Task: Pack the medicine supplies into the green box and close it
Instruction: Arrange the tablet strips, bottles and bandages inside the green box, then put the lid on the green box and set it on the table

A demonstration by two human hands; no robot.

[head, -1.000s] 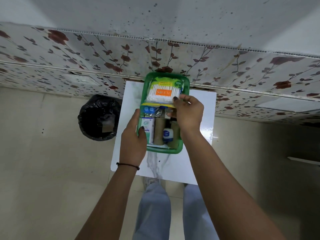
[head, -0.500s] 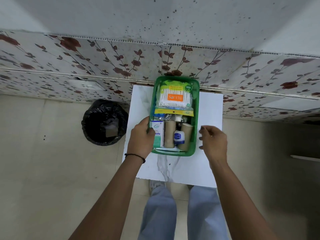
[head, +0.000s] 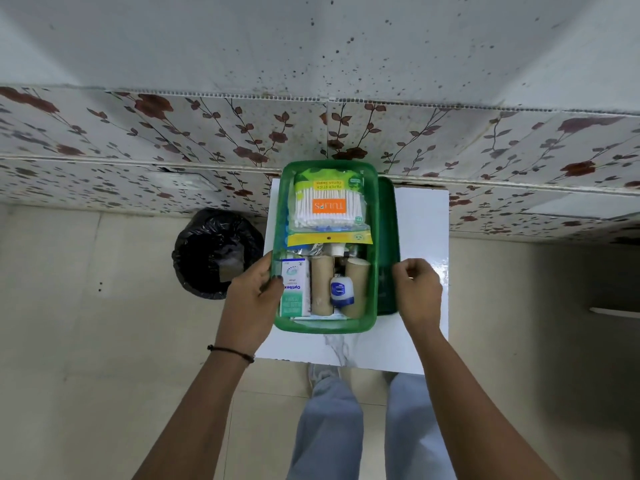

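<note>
The green box (head: 325,328) stands open on a small white table (head: 423,230). Inside lie a pack of cotton swabs (head: 329,206) at the far end, a white and green carton (head: 294,289), two brown bandage rolls (head: 322,285) and a small blue and white jar (head: 341,291). My left hand (head: 252,299) grips the box's left wall. A dark green lid (head: 388,237) lies along the box's right side, partly hidden by it. My right hand (head: 417,296) has its fingers curled on the lid's right edge.
A bin lined with a black bag (head: 216,252) stands on the floor left of the table. A floral-patterned wall (head: 207,133) runs right behind the table. My legs (head: 329,427) are below the table's near edge.
My right hand left the swab pack, moved to the table right of the box, and now holds the lid's edge there. The lid has come into view. My left hand stayed on the box.
</note>
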